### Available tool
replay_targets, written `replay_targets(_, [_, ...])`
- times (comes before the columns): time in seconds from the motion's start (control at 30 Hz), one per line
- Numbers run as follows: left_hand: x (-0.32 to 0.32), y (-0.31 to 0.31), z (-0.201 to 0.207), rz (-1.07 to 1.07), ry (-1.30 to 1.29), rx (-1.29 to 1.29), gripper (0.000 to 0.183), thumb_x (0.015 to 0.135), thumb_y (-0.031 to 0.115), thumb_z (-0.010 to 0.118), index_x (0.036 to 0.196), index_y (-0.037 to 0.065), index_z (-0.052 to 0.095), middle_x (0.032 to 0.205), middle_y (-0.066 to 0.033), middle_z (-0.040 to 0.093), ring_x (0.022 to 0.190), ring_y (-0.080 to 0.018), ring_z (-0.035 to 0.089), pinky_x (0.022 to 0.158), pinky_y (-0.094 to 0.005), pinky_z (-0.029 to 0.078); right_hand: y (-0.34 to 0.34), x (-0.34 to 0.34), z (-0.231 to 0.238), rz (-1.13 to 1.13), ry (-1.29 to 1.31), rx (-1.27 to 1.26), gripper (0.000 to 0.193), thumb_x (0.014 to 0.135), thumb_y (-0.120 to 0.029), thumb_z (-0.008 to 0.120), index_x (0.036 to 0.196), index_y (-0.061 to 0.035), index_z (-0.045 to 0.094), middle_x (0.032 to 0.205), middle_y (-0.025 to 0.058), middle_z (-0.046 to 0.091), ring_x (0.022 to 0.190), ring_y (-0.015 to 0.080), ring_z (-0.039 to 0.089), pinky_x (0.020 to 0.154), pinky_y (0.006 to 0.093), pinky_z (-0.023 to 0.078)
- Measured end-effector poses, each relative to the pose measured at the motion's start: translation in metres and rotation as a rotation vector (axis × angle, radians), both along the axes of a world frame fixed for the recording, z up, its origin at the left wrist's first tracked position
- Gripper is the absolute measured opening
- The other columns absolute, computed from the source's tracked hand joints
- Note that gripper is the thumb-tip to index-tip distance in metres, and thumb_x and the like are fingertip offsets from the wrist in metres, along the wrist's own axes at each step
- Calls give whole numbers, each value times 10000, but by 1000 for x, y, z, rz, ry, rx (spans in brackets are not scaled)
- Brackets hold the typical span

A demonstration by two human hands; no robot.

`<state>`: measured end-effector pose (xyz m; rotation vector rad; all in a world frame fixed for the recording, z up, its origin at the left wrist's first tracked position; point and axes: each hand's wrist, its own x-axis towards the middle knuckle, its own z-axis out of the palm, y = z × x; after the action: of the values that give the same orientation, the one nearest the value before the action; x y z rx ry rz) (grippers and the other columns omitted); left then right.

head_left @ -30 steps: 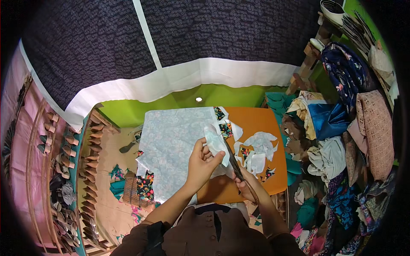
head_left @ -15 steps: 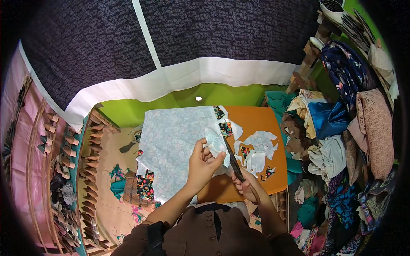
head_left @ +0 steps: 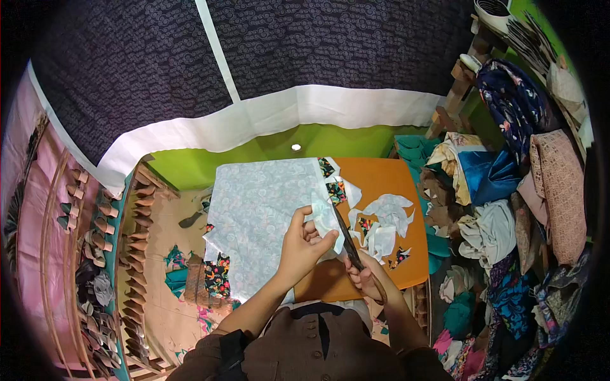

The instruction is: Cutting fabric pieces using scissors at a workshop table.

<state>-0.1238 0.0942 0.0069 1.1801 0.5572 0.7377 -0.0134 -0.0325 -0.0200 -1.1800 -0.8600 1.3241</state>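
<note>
Between the thumb and fingers of my left hand [head_left: 306, 245] is a small pale fabric piece [head_left: 323, 213], held up over the table. My right hand [head_left: 362, 273] grips a pair of dark scissors [head_left: 348, 238], whose blades point up and away along the right edge of that piece. Whether the blades are parted I cannot tell. Below my hands, a large floral fabric sheet [head_left: 260, 216], pale side up, covers the left of the orange table [head_left: 387, 174]. White and floral offcuts [head_left: 384, 216] lie right of the scissors.
Rows of wooden shoe lasts [head_left: 135, 254] stand on racks at the left. Fabric scraps [head_left: 181, 273] lie on the floor beside the table. Heaped and hanging cloths [head_left: 489, 235] fill the right side. A dark patterned curtain [head_left: 330, 44] hangs ahead.
The pale fabric piece has turned in my left hand, and its upper end now sits a little further right. My right hand and the scissors stay almost in place.
</note>
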Motion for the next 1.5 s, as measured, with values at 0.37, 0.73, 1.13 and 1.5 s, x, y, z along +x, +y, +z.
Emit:
replay_targets(0.37, [-4, 3, -3, -89, 55, -1, 467, 745, -18, 603, 1098, 17, 298, 868, -122, 603, 708, -102, 585, 563, -193, 459, -1, 3, 6, 2, 151, -105, 561, 726, -562, 539, 893, -36, 443, 765, -47, 365, 642, 28, 332, 534, 133, 280])
replay_targets(0.73, [-6, 6, -3, -177, 123, 41, 443, 729, -57, 590, 1073, 17, 319, 845, -103, 597, 706, -80, 564, 579, -181, 453, 1, 3, 6, 13, 49, -33, 608, 685, -612, 555, 886, -49, 441, 738, -51, 355, 620, 32, 328, 528, 153, 280])
replay_targets(1.13, [-8, 9, -13, -202, 304, 248, 246, 729, 92, 629, 873, -5, 456, 699, -30, 534, 646, -44, 492, 559, -199, 422, 0, 0, 1, -6, -9, 21, 617, 733, -613, 493, 932, -31, 441, 773, -34, 381, 674, 50, 348, 558, 170, 307])
replay_targets(1.5, [-5, 8, -12, -97, 356, 315, 177, 800, 167, 587, 826, -5, 553, 661, -22, 552, 561, -42, 460, 507, -195, 387, 0, -2, -2, -7, -82, 43, 653, 690, -686, 454, 888, -69, 375, 671, -57, 274, 524, 20, 247, 445, 151, 205])
